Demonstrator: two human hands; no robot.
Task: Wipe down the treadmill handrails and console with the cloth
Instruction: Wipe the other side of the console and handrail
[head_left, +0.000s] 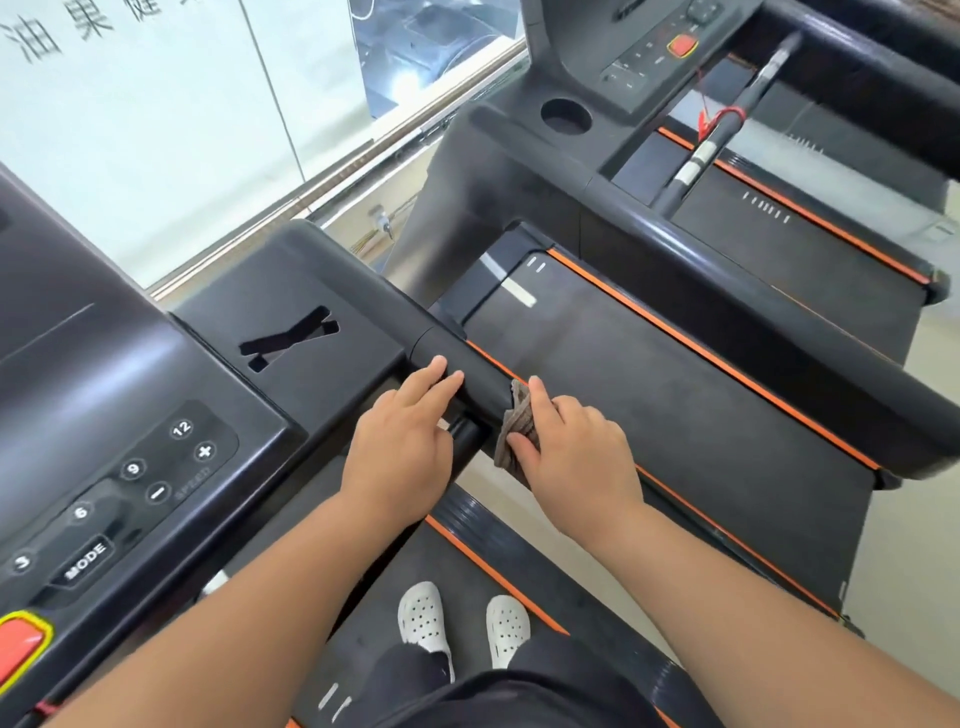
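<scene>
Standing on the belt in white perforated clogs (423, 616), the person reaches both bare arms forward to the black handrail (675, 384). At the left, the console (130, 415) shows speed buttons, a MODE key and a red stop button (18, 649). The left hand (402, 457) lies flat with fingers spread loosely on the rail's inner end, holding nothing. The right hand (576, 457) presses a bunched brown cloth (514, 423) against the rail's side, fingers closed over it. Beyond the rail lies a neighbouring treadmill belt (675, 395) edged in orange, then another console with a round cup holder (566, 115) and a frosted glass wall (156, 130).
</scene>
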